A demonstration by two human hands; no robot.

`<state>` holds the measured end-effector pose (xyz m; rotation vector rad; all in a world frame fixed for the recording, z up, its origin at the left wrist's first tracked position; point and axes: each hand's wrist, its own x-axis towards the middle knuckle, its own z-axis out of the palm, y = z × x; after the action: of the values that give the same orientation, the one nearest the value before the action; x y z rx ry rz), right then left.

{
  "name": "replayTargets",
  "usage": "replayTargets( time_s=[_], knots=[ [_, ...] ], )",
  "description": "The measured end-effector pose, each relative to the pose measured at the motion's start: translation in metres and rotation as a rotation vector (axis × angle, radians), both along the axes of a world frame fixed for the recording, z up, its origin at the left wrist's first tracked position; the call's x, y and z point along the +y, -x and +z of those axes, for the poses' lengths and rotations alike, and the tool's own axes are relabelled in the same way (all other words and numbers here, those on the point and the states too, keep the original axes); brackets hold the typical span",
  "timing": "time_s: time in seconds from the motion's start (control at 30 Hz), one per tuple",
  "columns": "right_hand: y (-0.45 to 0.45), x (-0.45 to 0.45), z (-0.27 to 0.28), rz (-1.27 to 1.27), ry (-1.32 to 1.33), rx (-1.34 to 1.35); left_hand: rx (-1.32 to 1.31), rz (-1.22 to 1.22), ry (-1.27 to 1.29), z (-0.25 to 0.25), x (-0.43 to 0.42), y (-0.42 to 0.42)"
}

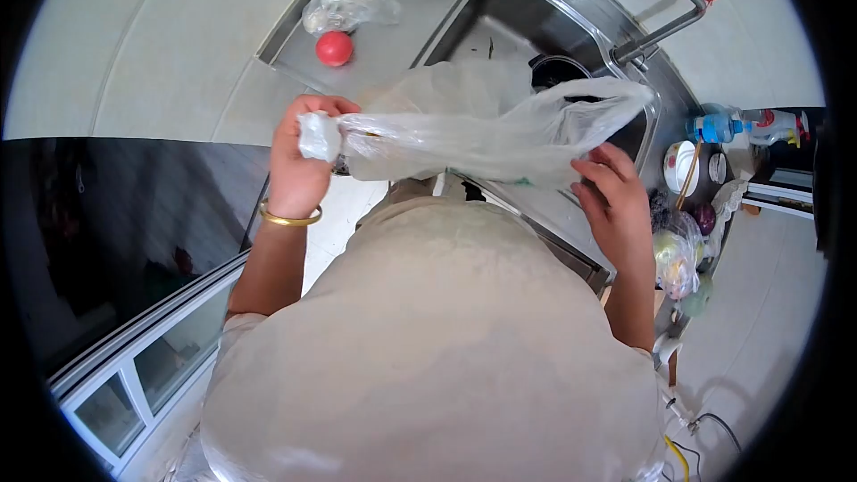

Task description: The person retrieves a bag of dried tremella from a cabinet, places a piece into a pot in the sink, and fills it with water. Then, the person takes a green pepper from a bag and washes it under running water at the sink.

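At the left, our left hand (299, 156) is curled tight around one end of the big plastic bag (464, 143), and a white bunch, which looks like part of the bag, pokes out by the thumb. We wear a gold bracelet (290, 217) on that wrist. A firm hold here is good, because thin plastic can slip. Past this hand, on the metal counter (379, 58), a red ball-shaped thing (335, 48) sits beside a small clear bag (350, 4); it seems wise for us to swing the big bag gently, so it does not bump the red thing and make it roll. In the middle, the big bag spreads from side to side in front of us, and from here it hides part of the sink (509, 18) and of a dark round thing (558, 67) in it. Pulling softly should be best, as a hard tug could rip it. At the right, our right hand (616, 192) has loosely bent fingers at the bag's edge; we cannot tell if they pinch it. Farther right are a white bowl (680, 163) and chopsticks (690, 177), so that elbow needs care.
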<state>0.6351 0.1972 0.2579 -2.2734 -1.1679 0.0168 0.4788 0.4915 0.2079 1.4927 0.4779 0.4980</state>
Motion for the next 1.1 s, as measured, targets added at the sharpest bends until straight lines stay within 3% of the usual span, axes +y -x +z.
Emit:
replayTargets(
  time_s=[0.07, 0.17, 0.23, 0.3, 0.4, 0.5, 0.53, 0.6, 0.7, 0.73, 0.83, 0.9, 0.93, 1.03, 1.1],
  knots=[
    [0.016, 0.017, 0.026, 0.034, -0.106, 0.109, 0.010, -0.011, 0.016, -0.001, -0.009, -0.005],
    [0.025, 0.040, 0.026, 0.358, -0.081, 0.506, -0.040, 0.027, 0.001, -0.005, -0.019, -0.017],
    [0.025, 0.065, -0.006, 0.416, 0.046, 0.367, -0.089, 0.067, -0.014, -0.003, -0.026, -0.020],
    [0.023, 0.084, -0.051, 0.366, 0.066, 0.005, -0.174, 0.031, -0.049, -0.005, -0.026, -0.020],
    [0.007, 0.111, -0.068, 0.394, 0.651, 0.397, -0.273, 0.002, -0.079, -0.014, -0.025, -0.017],
    [0.014, 0.118, -0.064, 0.206, 0.530, 0.088, -0.377, -0.043, -0.236, -0.023, -0.021, -0.019],
    [0.011, 0.119, -0.067, 0.156, 0.482, -0.046, -0.301, -0.046, -0.006, -0.022, -0.022, -0.016],
    [0.000, 0.121, -0.073, 0.058, 0.379, -0.318, -0.107, -0.059, -0.397, -0.024, -0.018, -0.010],
    [0.000, 0.120, -0.059, -0.025, 0.301, -0.395, 0.085, 0.057, -0.818, -0.032, -0.019, -0.009],
    [0.005, 0.119, -0.052, -0.017, 0.201, -0.381, 0.152, 0.100, -0.929, -0.029, -0.019, -0.008],
    [0.013, 0.106, -0.054, 0.042, 0.380, -0.493, 0.350, 0.153, -1.113, -0.032, -0.013, -0.005],
    [0.016, 0.094, -0.053, 0.072, 0.430, -0.427, 0.397, 0.175, -1.224, -0.031, -0.006, 0.000],
    [0.018, 0.089, -0.051, 0.087, 0.457, -0.392, 0.491, 0.088, -1.213, -0.026, -0.007, 0.003],
    [0.024, 0.078, -0.036, 0.076, 0.500, -0.360, 0.209, -0.103, -0.794, -0.018, -0.009, 0.010],
    [0.026, 0.075, -0.021, 0.008, 0.465, -0.320, 0.217, -0.248, -0.627, -0.008, -0.005, 0.013]
  ],
)
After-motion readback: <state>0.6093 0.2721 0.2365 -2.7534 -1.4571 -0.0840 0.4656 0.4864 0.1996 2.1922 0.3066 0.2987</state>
